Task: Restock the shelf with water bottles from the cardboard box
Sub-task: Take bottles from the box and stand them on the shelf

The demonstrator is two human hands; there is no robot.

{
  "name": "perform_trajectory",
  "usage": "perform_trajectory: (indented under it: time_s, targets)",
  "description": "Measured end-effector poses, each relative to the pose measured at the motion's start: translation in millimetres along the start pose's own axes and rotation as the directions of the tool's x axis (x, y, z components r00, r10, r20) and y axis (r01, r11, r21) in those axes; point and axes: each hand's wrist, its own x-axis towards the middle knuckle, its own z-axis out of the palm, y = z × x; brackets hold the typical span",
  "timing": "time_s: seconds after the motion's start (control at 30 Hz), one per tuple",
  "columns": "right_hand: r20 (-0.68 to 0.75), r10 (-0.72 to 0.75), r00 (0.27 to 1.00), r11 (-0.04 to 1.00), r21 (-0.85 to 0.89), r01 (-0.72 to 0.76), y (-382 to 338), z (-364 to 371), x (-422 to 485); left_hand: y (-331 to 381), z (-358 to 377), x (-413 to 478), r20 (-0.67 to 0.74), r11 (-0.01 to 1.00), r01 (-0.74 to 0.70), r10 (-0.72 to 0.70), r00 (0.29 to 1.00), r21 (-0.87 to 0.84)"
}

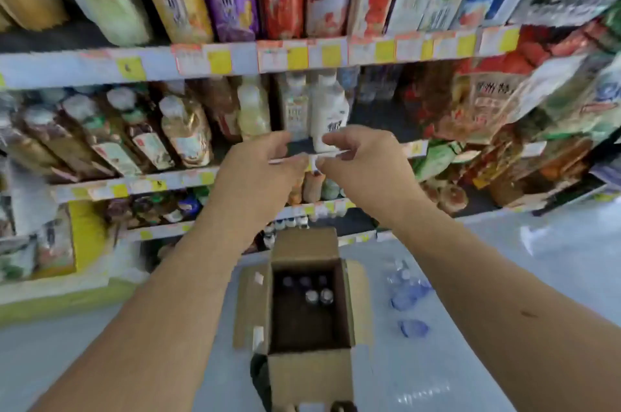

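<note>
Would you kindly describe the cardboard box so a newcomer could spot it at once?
Start at the drinks shelves and look down to the pale floor. The cardboard box stands there. Nothing else on the floor is brown, open-flapped, with bottle caps showing inside.

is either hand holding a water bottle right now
No, the left hand and the right hand both pinch a thin white strip at the shelf edge, while bottles sit in the cardboard box below.

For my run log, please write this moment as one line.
left hand: pinches white strip at shelf edge | right hand: pinches same strip | cardboard box: open, bottles inside
</note>
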Motion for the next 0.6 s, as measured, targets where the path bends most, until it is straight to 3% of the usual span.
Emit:
perform_trajectory:
  time_s: [0.3,0.6]
  targets:
    - [0.167,0.328,0.930,0.942,-0.134,-0.308,172,144,-28,-202,93,2,0.150,0.960,0.271,-0.278,0.949,0.063]
    - [0.226,0.467,0.855,0.870,-0.291,-0.398,331,291,-28,-381,161,-2,0.224,0.878,0.471,-0.477,0.850,0.081]
